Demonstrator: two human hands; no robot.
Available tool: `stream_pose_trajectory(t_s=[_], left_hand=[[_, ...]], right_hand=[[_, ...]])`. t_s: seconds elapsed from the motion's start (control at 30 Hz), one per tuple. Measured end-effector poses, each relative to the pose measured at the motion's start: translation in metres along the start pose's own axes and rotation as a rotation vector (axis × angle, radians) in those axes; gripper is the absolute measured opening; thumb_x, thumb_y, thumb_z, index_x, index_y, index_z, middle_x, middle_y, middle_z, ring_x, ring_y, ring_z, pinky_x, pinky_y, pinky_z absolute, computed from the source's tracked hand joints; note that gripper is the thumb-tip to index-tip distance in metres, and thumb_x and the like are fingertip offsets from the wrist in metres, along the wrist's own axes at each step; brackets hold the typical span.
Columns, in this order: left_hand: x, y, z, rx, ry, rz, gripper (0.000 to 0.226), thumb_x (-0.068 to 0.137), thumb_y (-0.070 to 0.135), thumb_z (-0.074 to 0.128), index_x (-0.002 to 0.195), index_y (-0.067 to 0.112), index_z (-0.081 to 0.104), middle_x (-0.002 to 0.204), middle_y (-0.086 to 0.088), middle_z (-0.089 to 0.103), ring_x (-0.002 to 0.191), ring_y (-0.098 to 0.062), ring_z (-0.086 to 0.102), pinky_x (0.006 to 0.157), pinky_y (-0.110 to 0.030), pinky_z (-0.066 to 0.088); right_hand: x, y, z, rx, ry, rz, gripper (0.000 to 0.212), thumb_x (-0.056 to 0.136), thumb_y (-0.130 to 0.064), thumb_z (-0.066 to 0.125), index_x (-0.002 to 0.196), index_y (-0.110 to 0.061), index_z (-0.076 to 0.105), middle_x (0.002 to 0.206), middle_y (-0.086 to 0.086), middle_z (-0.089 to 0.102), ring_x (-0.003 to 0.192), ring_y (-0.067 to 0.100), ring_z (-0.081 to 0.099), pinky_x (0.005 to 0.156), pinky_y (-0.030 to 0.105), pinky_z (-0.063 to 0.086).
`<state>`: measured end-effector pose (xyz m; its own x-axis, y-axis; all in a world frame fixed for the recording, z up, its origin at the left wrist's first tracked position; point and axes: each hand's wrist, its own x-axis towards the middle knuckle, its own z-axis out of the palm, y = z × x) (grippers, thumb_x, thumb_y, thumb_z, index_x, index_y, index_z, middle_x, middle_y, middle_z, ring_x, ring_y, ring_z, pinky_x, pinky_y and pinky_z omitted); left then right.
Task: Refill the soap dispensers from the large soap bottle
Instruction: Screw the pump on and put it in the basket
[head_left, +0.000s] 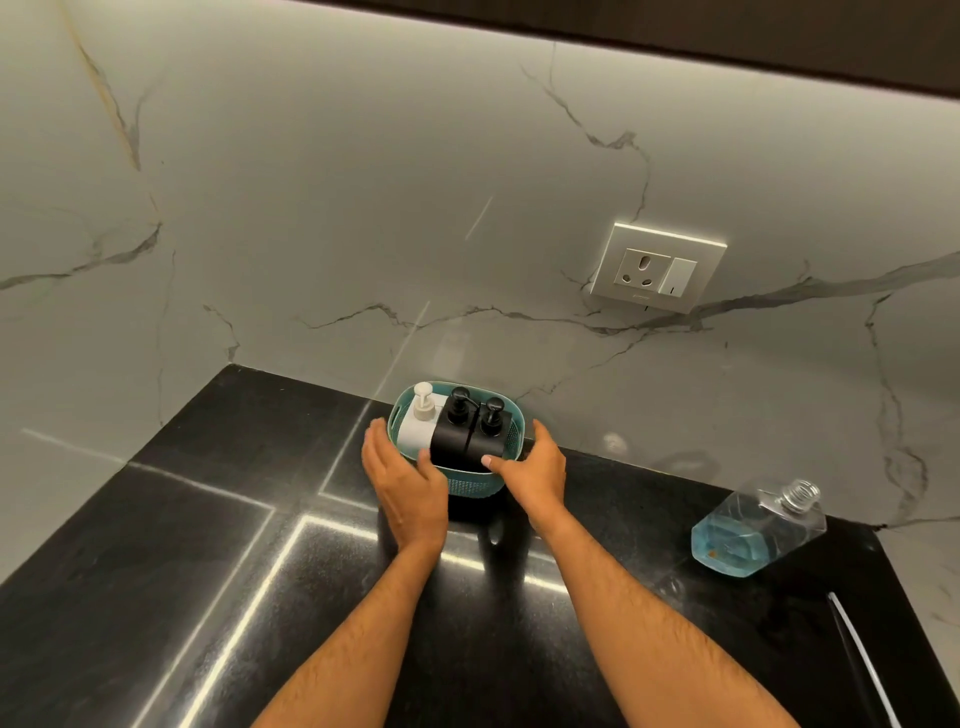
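Note:
A teal plastic basket (475, 486) stands on the black counter close to the marble wall. Inside it stand a white pump dispenser (420, 428) and two black pump dispensers (454, 434) (491, 436). My left hand (408, 480) grips the basket's left front side, thumb over the rim. My right hand (535, 470) grips the right side, thumb resting on the rim near the black dispensers. The large clear soap bottle (756, 532), with blue liquid low inside and no cap on its neck, stands apart on the counter to the right.
The black stone counter (260, 571) reflects strip lights. A marble wall rises behind, with a socket and switch plate (657, 267) above and right of the basket. A thin light edge (857, 660) runs along the counter at the lower right.

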<state>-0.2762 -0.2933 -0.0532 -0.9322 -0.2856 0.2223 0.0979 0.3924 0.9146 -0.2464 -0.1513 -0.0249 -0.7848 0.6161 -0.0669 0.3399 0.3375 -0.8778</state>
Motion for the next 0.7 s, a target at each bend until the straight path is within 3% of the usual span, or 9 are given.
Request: stream_pose_trajectory(t_s=[0.07, 0.13, 0.27, 0.53, 0.7], left_hand=[[0.004, -0.006, -0.001, -0.053, -0.032, -0.159, 0.076, 0.099, 0.012, 0.062, 0.162, 0.01, 0.02, 0.167, -0.012, 0.027, 0.155, -0.029, 0.027, 0.126, -0.046, 0.029], [0.007, -0.011, 0.0, -0.094, -0.095, -0.234, 0.069, 0.103, 0.016, 0.057, 0.162, 0.011, 0.023, 0.166, -0.013, 0.032, 0.153, -0.029, 0.032, 0.125, -0.049, 0.031], [0.01, -0.012, 0.002, -0.114, -0.115, -0.174, 0.048, 0.104, 0.01, 0.051, 0.152, 0.011, 0.045, 0.144, -0.01, 0.058, 0.131, -0.026, 0.056, 0.11, -0.049, 0.05], [0.024, -0.012, 0.0, -0.12, -0.207, -0.152, 0.046, 0.105, 0.008, 0.048, 0.15, 0.016, 0.046, 0.14, -0.009, 0.059, 0.126, -0.025, 0.059, 0.105, -0.049, 0.054], [0.026, -0.014, 0.002, -0.085, -0.252, -0.166, 0.05, 0.107, 0.011, 0.044, 0.156, 0.013, 0.036, 0.151, -0.011, 0.049, 0.136, -0.027, 0.051, 0.112, -0.051, 0.049]], right_hand=[[0.002, 0.005, 0.001, 0.176, -0.087, 0.088, 0.062, 0.07, -0.019, 0.091, 0.124, -0.027, 0.06, 0.116, -0.008, 0.067, 0.113, 0.015, 0.064, 0.096, 0.043, 0.058], [0.003, 0.008, 0.002, 0.272, -0.142, 0.114, 0.055, 0.075, -0.013, 0.087, 0.12, -0.033, 0.063, 0.116, -0.006, 0.071, 0.111, 0.017, 0.067, 0.092, 0.047, 0.06], [0.006, 0.008, 0.003, 0.297, -0.166, 0.103, 0.052, 0.078, -0.008, 0.084, 0.117, -0.037, 0.066, 0.115, -0.006, 0.073, 0.11, 0.018, 0.068, 0.091, 0.048, 0.061], [0.008, 0.009, 0.005, 0.305, -0.137, 0.102, 0.05, 0.079, -0.009, 0.084, 0.119, -0.033, 0.066, 0.115, -0.005, 0.073, 0.11, 0.018, 0.068, 0.091, 0.048, 0.061], [0.007, 0.01, 0.006, 0.286, -0.131, 0.095, 0.048, 0.08, -0.011, 0.084, 0.122, -0.028, 0.067, 0.115, -0.005, 0.072, 0.11, 0.017, 0.068, 0.091, 0.047, 0.061]])
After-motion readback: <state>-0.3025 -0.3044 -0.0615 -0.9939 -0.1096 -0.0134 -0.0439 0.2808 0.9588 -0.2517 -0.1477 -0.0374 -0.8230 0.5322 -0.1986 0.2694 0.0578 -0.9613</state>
